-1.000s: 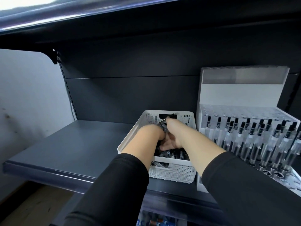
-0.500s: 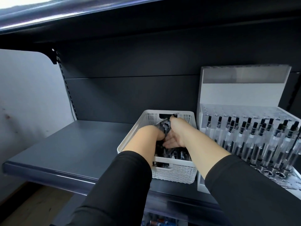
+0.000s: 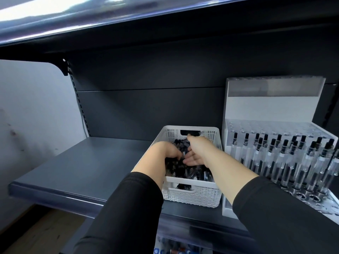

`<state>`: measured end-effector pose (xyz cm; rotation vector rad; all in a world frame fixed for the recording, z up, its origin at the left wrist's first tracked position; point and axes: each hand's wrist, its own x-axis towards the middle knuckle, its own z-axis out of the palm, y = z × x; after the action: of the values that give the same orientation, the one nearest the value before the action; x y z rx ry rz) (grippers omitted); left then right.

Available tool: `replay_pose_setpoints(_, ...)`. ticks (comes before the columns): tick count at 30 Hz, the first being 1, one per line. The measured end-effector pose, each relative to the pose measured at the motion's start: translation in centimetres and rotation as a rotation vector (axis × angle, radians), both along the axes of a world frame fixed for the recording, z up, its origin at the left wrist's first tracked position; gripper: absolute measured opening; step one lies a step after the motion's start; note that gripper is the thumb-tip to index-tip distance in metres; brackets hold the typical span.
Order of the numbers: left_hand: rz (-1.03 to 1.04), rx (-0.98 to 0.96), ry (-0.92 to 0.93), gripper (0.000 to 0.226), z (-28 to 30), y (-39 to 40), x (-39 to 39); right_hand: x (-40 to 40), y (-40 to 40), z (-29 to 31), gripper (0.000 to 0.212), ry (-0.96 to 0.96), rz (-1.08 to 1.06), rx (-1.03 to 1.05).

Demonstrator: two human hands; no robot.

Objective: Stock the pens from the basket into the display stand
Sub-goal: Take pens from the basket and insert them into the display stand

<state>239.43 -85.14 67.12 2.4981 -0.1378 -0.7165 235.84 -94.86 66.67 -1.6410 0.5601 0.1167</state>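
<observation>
1. The white perforated basket [image 3: 190, 196] sits on the dark shelf [image 3: 77, 169], with the white display stand [image 3: 297, 107] just beside it at 3 o'clock

2. Both hands reach into the basket, over the heap of black-and-clear pens [image 3: 194, 173] that lie loose and crossed, most with their long axes running roughly from 6 to 12 o'clock

3. The left hand [image 3: 167, 150] is curled down into the heap at the basket's 9 o'clock side; its fingertips are buried among the pens, so whether it has closed round any cannot be told

4. The right hand [image 3: 197, 152] lies just at 3 o'clock of the left, palm turned toward it, fingers fairly straight and spread; a thin pen tip shows above its knuckles at 12 o'clock, but a grip on it is not clear

5. The relation that matters: the stand lies at 3 o'clock of both hands, and the right hand is nearer to it

6. The stand's standing pens [image 3: 286, 158] fill the middle rows; empty holes [image 3: 311, 196] show along the front at 5 o'clock, so a gathered pen would likely need turning upright before going in
</observation>
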Motion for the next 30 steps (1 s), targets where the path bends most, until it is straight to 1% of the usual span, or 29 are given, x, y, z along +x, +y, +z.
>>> replay_pose_setpoints(2,0.012,-0.043,0.03,0.041,-0.3,0.2,0.3,-0.2,0.0,0.0,0.053,-0.018,0.012,0.003)
replay_pose_setpoints(4,0.034,-0.091,0.039,0.035,-0.5,0.3,0.5,-0.4,0.3,0.2,0.05,-0.038,0.016,-0.006)
replay_pose_setpoints(5,0.048,-0.132,0.054,0.031,-0.5,0.4,0.4,-0.3,0.4,0.2,0.051,-0.04,0.026,-0.025)
replay_pose_setpoints(7,0.074,-0.222,0.083,0.029,-0.6,0.5,0.5,-0.3,0.7,0.1,0.055,-0.022,0.072,-0.089)
replay_pose_setpoints(9,0.074,-0.306,0.109,0.025,-0.5,0.8,0.6,-0.1,0.7,-0.2,0.059,-0.012,0.108,-0.2)
replay_pose_setpoints(10,0.072,-0.341,0.119,0.026,-0.4,1.0,0.6,0.1,0.5,-0.4,0.06,-0.033,0.107,-0.307)
replay_pose_setpoints(12,0.085,-0.421,0.111,0.024,-0.1,1.5,0.5,0.3,0.1,-0.5,0.06,-0.119,0.038,-0.501)
replay_pose_setpoints(13,0.08,-0.472,0.092,0.019,-0.1,1.7,0.6,0.5,-0.1,-0.5,0.061,-0.166,-0.008,-0.504)
replay_pose_setpoints(14,0.063,-0.527,0.059,0.015,-0.1,1.8,0.6,0.5,-0.2,-0.3,0.062,-0.204,-0.033,-0.434)
replay_pose_setpoints(15,0.033,-0.585,0.019,0.015,0.0,1.8,0.6,0.4,0.0,-0.1,0.063,-0.235,-0.037,-0.314)
replay_pose_setpoints(17,-0.071,-0.69,-0.042,0.02,0.2,1.6,0.2,0.0,0.5,0.5,0.071,-0.281,-0.015,-0.103)
replay_pose_setpoints(18,-0.131,-0.737,-0.068,0.022,0.3,1.3,-0.1,-0.2,0.9,0.8,0.076,-0.31,-0.026,-0.041)
replay_pose_setpoints(19,-0.177,-0.78,-0.092,0.025,0.4,1.0,-0.4,-0.4,1.0,1.0,0.077,-0.352,-0.056,0.005)
replay_pose_setpoints(20,-0.202,-0.817,-0.112,0.028,0.5,0.8,-0.8,-0.4,1.1,1.1,0.069,-0.413,-0.093,0.04)
replay_pose_setpoints(22,-0.226,-0.869,-0.146,0.03,0.6,0.4,-1.4,-0.6,1.0,1.3,0.041,-0.537,-0.128,0.094)
replay_pose_setpoints(23,-0.241,-0.894,-0.158,0.028,0.5,0.3,-1.4,-0.9,0.9,1.4,0.033,-0.586,-0.124,0.096)
replay_pose_setpoints(26,-0.282,-0.984,-0.144,0.036,0.0,0.7,-1.4,-1.6,0.7,1.3,0.029,-0.657,-0.078,-0.019)
replay_pose_setpoints(28,-0.288,-0.952,-0.126,0.037,-0.3,1.1,-1.2,-2.1,0.8,1.2,0.027,-0.617,-0.017,-0.084)
replay_pose_setpoints(30,-0.266,-0.854,-0.085,0.031,-0.6,1.5,-1.1,-2.4,0.8,0.9,0.023,-0.547,0.04,-0.112)
